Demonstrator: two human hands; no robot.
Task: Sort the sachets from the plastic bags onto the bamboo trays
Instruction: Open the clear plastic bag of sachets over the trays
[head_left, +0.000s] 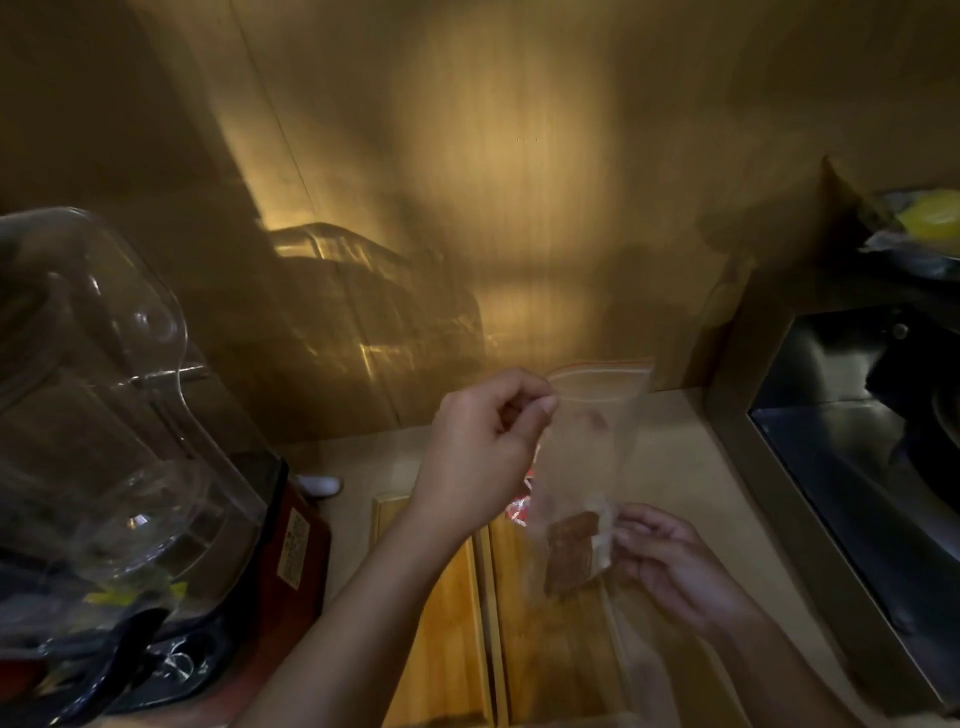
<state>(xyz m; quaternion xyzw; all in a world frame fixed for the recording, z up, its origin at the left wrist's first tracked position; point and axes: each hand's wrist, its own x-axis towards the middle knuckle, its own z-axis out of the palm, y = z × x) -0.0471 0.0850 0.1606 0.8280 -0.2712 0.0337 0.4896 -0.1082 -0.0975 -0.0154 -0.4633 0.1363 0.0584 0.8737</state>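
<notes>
A clear plastic zip bag (587, 447) hangs upright over the counter. My left hand (483, 441) pinches its top left edge near the zip strip. At the bag's bottom right corner, my right hand (675, 561) holds the plastic from the side. A brown sachet (569, 553) lies inside the bag at the bottom. Below the bag are two bamboo trays side by side, a left tray (452, 613) and a right tray (545, 649). A red and white sachet (519, 506) shows behind the bag on the right tray; the view is blurred.
A blender with a clear jug (104, 415) on a dark red base (296, 545) stands at the left. A dark hob (857, 467) sits to the right, behind a raised counter edge. A wooden wall closes off the back. Something yellow (930, 218) rests on a shelf at upper right.
</notes>
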